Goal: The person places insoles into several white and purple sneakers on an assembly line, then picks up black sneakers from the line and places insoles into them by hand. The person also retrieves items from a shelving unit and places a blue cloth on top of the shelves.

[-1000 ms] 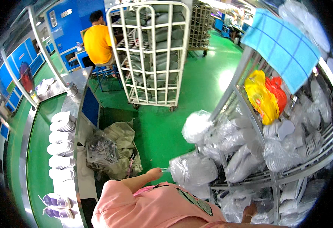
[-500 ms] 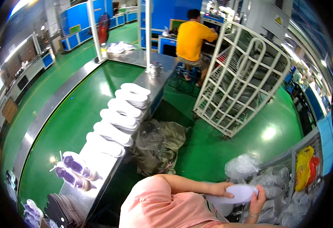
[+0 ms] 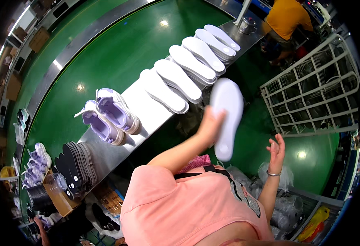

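A white insole (image 3: pixel 229 106) is gripped near its middle by my left hand (image 3: pixel 211 125), thumb across the face. It hangs in the air, upright and slightly blurred, just right of the bench. My right hand (image 3: pixel 276 153), with a bracelet at the wrist, is raised apart from the insole; its fingers are spread and nothing is in them. Several stacks of white insoles (image 3: pixel 178 80) lie in a row along the metal bench (image 3: pixel 137 139). Left of them stands a pair of white and lilac sneakers (image 3: pixel 113 110).
A stack of dark insoles (image 3: pixel 79 168) sits at the bench's near end, beside a cardboard box (image 3: pixel 61 197). A white wire cage cart (image 3: pixel 311 94) stands at right. Plastic bags (image 3: pixel 286 211) lie low right. A person in yellow (image 3: pixel 286 18) sits at the far right.
My left hand has carried the insole up and left toward the bench. My right hand has let go of it and opened. The view has turned toward the bench.
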`<state>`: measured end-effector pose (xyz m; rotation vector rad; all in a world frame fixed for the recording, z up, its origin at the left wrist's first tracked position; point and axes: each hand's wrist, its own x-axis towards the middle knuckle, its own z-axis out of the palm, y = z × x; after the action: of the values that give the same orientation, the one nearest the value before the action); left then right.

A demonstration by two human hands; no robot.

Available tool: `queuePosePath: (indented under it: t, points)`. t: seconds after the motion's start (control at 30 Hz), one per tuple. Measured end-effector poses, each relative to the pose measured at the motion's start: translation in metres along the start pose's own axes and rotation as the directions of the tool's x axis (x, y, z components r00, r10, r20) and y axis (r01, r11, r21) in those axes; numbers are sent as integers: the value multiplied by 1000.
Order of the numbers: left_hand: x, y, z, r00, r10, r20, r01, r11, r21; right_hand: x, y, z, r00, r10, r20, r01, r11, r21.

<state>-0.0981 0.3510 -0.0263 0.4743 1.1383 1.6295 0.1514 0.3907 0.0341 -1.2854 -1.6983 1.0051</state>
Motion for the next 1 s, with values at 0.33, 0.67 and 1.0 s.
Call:
queuePosePath:
  t: [0.33, 0.67, 1.0]
  points:
    - [51, 41, -204, 703, 196, -684, -130, 981, 147, -39, 60, 26, 876, 421, 237, -439, 898, 30]
    - [126, -39, -177, 639, 441, -630, -29, 832, 554, -51, 51, 9, 877, 473, 79, -445, 864, -237]
    - [75, 2, 25, 519, 843, 144, -499, 161, 852, -93, 92, -107, 898, 360, -253, -411, 892, -188]
